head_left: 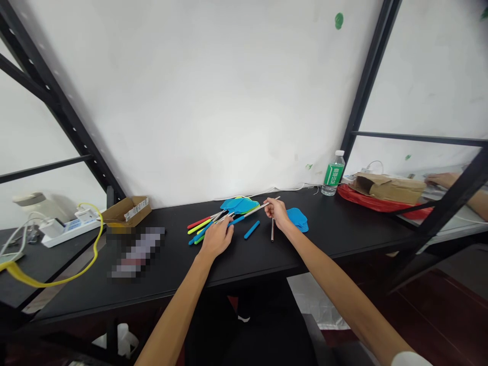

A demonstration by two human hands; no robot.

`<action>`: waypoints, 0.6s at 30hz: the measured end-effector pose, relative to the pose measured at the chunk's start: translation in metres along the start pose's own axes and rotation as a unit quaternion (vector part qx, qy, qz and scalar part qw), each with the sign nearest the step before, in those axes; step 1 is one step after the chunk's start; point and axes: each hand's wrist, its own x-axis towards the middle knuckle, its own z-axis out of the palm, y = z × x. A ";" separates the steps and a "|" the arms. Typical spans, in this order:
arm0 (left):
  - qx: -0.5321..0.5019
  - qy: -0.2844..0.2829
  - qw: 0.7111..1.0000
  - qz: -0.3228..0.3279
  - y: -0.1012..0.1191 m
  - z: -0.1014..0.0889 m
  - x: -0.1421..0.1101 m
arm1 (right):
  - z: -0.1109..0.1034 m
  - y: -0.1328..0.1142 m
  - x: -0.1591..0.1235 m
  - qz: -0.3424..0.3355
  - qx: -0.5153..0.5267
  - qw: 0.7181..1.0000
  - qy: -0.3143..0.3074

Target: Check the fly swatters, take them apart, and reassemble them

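Observation:
A blue-handled metal rod [251, 211] slants up to the right between my hands. The fingertips of my left hand [217, 238] are closed on its blue handle. Near the rod's upper end, my right hand [277, 212] pinches the metal. To the left and behind my left hand lies a pile of what look like fly swatters, with blue heads [238, 205] and red, yellow, green and blue handles; my left hand partly hides them. A loose blue handle [252, 230] lies between my hands. Under my right hand is another metal rod [272, 231], beside stacked blue swatter heads [298, 219].
A water bottle [333, 174] stands at the back right, near a cardboard box [389, 187] on red plastic [366, 199]. On the left are an open carton [131, 213], a power strip [72, 230] and a yellow cable [99, 239]. Black shelf posts flank the black table [175, 274].

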 end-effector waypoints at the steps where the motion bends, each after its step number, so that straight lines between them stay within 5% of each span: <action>1: -0.002 0.000 1.000 -0.001 0.000 0.000 0.000 | 0.000 0.001 0.001 0.003 0.004 1.000 0.000; 18: -0.024 0.009 1.000 0.005 -0.003 0.005 0.001 | 0.001 0.000 0.000 0.021 -0.007 0.999 -0.033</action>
